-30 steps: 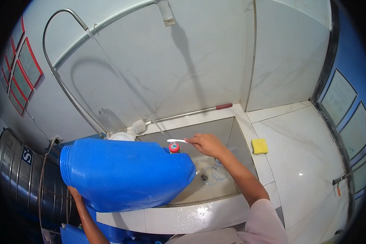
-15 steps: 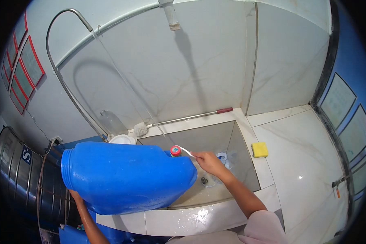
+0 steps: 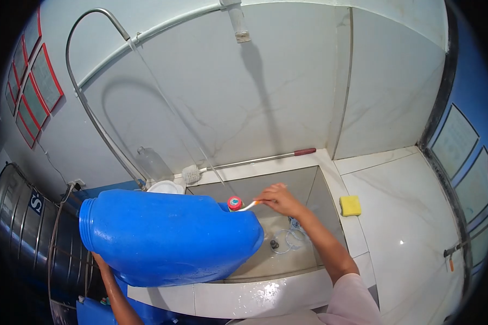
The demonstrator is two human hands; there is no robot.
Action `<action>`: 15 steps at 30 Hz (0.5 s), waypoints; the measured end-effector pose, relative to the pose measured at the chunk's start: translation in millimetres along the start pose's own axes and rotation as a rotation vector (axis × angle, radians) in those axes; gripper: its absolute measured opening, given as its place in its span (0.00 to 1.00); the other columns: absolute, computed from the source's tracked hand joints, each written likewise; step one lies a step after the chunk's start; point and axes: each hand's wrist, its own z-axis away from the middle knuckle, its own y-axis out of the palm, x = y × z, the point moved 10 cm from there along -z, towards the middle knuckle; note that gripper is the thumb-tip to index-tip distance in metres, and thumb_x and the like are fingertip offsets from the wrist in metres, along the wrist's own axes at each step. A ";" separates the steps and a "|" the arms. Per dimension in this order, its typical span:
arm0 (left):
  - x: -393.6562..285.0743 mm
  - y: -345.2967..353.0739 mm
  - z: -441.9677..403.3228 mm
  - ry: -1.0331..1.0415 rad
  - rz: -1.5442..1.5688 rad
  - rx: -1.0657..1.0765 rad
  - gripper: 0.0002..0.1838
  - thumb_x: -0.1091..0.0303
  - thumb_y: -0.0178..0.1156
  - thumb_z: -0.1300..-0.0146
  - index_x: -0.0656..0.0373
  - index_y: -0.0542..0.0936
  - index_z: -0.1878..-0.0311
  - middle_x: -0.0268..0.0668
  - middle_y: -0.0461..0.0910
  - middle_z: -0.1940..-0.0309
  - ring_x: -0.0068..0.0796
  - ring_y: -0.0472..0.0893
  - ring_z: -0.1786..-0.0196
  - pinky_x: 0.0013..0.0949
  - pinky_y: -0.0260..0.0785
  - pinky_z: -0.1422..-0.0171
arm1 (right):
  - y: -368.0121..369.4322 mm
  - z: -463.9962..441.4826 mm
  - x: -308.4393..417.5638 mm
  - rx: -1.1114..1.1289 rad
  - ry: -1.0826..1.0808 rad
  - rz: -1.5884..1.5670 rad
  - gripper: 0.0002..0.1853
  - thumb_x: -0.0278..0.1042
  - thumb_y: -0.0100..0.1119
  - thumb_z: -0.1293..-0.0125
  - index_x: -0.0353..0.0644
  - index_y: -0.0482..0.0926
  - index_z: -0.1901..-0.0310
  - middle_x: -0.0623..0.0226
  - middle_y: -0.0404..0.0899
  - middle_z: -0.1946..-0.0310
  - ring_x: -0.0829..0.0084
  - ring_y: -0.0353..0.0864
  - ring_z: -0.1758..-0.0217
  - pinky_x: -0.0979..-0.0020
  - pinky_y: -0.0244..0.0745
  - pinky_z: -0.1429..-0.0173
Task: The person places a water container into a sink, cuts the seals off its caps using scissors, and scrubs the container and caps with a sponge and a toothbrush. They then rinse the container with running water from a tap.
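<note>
A large blue plastic water container lies on its side across the near rim of a tiled basin, its wide threaded mouth facing left. On its far right side sits a red spigot cap with a blue-green centre. My right hand is closed on the end of a slim white toothbrush with some orange on its handle; its head reaches the base of the red cap. My left hand grips the container from below near the mouth, its fingers largely hidden behind the plastic.
Water runs from a curved metal spout into the basin. A long-handled white brush, a clear bottle and a white lid line the back ledge. A yellow sponge lies on the right ledge. A steel tank stands at left.
My right hand has moved up and slightly right, and the brush has swung from above the red cap to its near right side. The container stays nearly in place.
</note>
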 end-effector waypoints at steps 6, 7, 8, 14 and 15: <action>1.0 -10.0 2.8 -0.001 -0.007 -0.037 0.23 0.60 0.58 0.42 0.68 0.72 0.50 0.45 0.74 0.52 0.35 0.74 0.50 0.37 0.65 0.45 | 29.2 -8.1 -32.2 0.087 0.113 -0.146 0.10 0.36 0.55 0.38 0.55 0.82 0.56 0.74 0.78 0.67 0.72 0.73 0.61 0.67 0.56 0.45; 1.1 -10.3 3.3 -0.001 -0.003 -0.047 0.23 0.60 0.58 0.42 0.68 0.72 0.50 0.45 0.74 0.52 0.35 0.74 0.50 0.37 0.65 0.45 | 41.6 -13.8 -27.6 0.138 0.118 -0.255 0.11 0.35 0.56 0.38 0.53 0.82 0.55 0.73 0.79 0.67 0.71 0.74 0.59 0.68 0.61 0.48; 1.1 -12.4 2.1 -0.003 -0.006 -0.052 0.23 0.60 0.58 0.42 0.68 0.72 0.49 0.45 0.74 0.52 0.35 0.74 0.50 0.37 0.65 0.45 | 51.1 -15.6 -23.4 0.191 0.124 -0.368 0.11 0.35 0.57 0.38 0.50 0.82 0.55 0.71 0.80 0.66 0.70 0.75 0.58 0.68 0.66 0.50; -72.1 10.2 4.7 -0.086 -0.158 0.245 0.14 0.69 0.60 0.48 0.68 0.77 0.61 0.39 0.79 0.66 0.28 0.77 0.64 0.32 0.68 0.57 | 53.6 -21.0 -111.8 0.135 0.330 -0.198 0.11 0.34 0.55 0.38 0.48 0.82 0.56 0.63 0.79 0.63 0.66 0.76 0.55 0.65 0.69 0.49; -86.4 16.4 8.5 -0.116 -0.212 0.234 0.10 0.73 0.60 0.49 0.68 0.78 0.65 0.37 0.79 0.72 0.25 0.76 0.69 0.31 0.68 0.62 | 54.0 -31.4 -118.8 0.135 0.325 -0.198 0.11 0.34 0.55 0.38 0.48 0.82 0.56 0.63 0.79 0.63 0.66 0.76 0.55 0.65 0.69 0.49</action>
